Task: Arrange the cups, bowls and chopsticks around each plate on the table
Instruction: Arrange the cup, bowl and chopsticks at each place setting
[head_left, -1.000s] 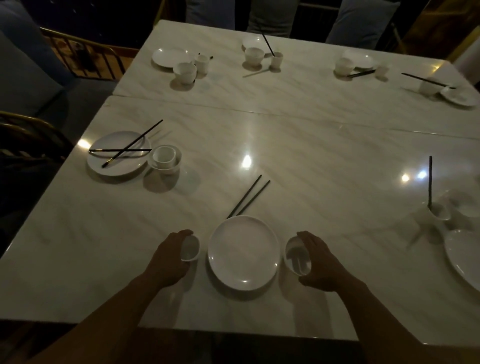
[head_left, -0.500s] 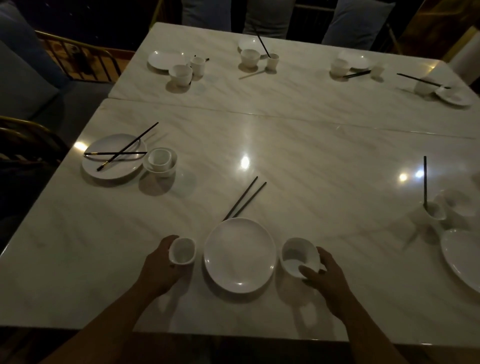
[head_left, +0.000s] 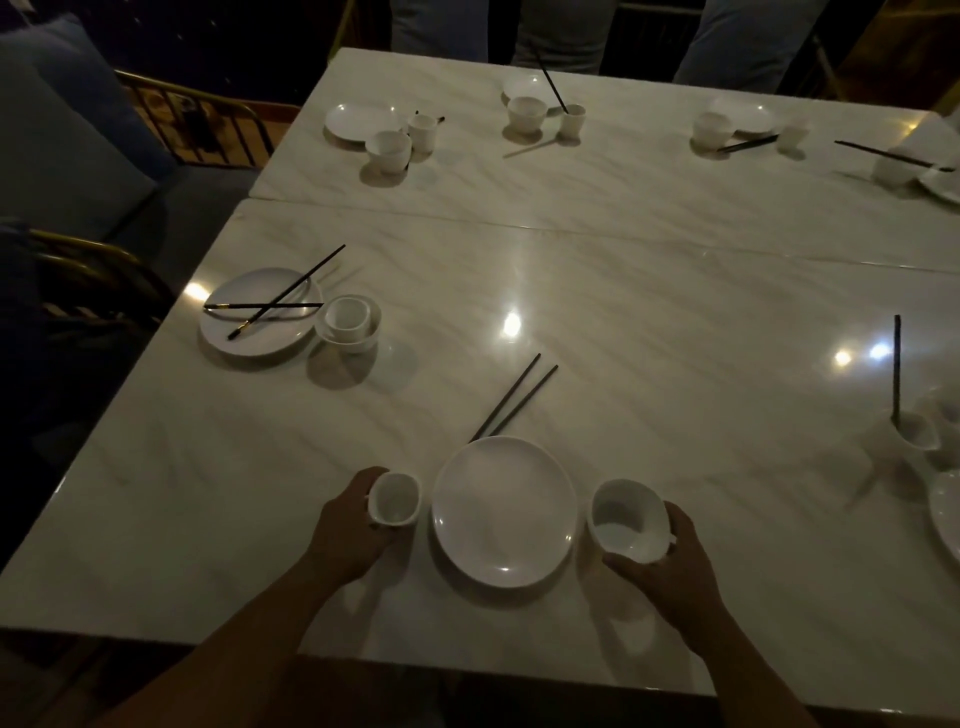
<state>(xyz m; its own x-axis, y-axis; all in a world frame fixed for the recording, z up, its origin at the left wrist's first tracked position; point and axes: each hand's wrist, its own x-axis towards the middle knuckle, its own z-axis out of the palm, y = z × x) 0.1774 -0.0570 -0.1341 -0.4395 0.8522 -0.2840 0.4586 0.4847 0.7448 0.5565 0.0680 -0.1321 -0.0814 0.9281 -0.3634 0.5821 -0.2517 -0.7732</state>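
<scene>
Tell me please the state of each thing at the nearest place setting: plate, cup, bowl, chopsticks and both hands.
plate: flat on the table, nothing on it.
cup: upright, left of the plate, gripped by the left hand.
bowl: opening upward, right of the plate, gripped by the right hand.
chopsticks: lying side by side on the table, beyond the plate.
left hand: holds the cup.
right hand: holds the bowl.

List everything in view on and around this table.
Table: one, pale marble, joined tops.
Plates: seven, white, round the edges.
Cups: six-plus, white; one left of nearest plate, one inside left bowl.
Bowls: six-plus, white; one right of nearest plate.
Chopsticks: several, dark; pair beyond nearest plate, crossed pair on left plate.
Seats: two, gold-framed, left.
Far-edge shapes: three, blue-grey, unclear.
Left grip: hand, holds cup.
Right grip: hand, holds bowl.
</scene>
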